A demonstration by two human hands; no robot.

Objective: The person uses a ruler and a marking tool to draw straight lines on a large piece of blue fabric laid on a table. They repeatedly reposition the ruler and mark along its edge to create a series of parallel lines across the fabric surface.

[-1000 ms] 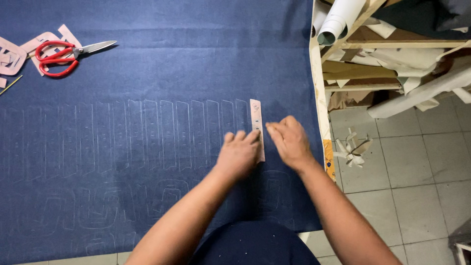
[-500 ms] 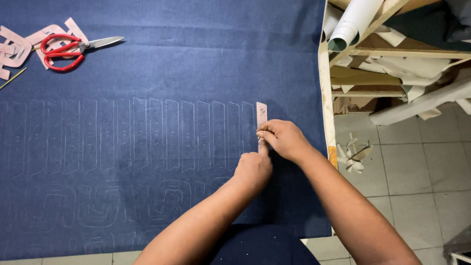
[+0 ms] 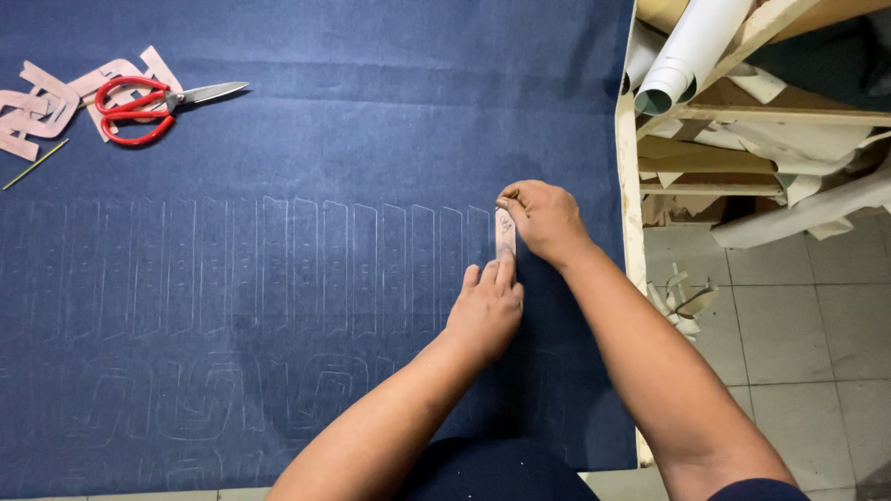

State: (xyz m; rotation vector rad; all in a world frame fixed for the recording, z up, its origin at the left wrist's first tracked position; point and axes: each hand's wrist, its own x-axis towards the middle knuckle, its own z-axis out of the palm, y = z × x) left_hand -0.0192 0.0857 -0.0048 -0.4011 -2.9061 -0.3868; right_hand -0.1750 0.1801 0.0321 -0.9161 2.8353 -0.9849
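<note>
Head view. A dark blue cloth (image 3: 353, 158) covers the table (image 3: 627, 167), whose pale edge shows along the right side. Rows of faint chalk outlines (image 3: 278, 269) run across the cloth, tall narrow shapes above and curved shapes below.

A narrow pale template strip (image 3: 505, 232) lies upright on the cloth at the right end of the upper row of outlines, near the table's right edge.

Left hand (image 3: 486, 314): palm down on the cloth, fingers extended and close together, fingertips pressing the lower end of the template strip. It pins the strip flat rather than pinching it.

Right hand (image 3: 543, 218): set against the upper right side of the strip, fingers curled and pressed together at the strip's top edge. Whether a marking tool sits in this grip cannot be told; it is too small to make out.

At the upper left of the cloth, red-handled scissors (image 3: 148, 107) lie well apart from both hands, resting partly on pink paper cut-outs (image 3: 46, 107). A thin yellow stick (image 3: 35, 164) lies just below them.

Right of the table, white rolls (image 3: 691, 51) rest on a wooden rack (image 3: 770, 116) above a tiled floor (image 3: 789, 315) with paper scraps (image 3: 682, 301).
</note>
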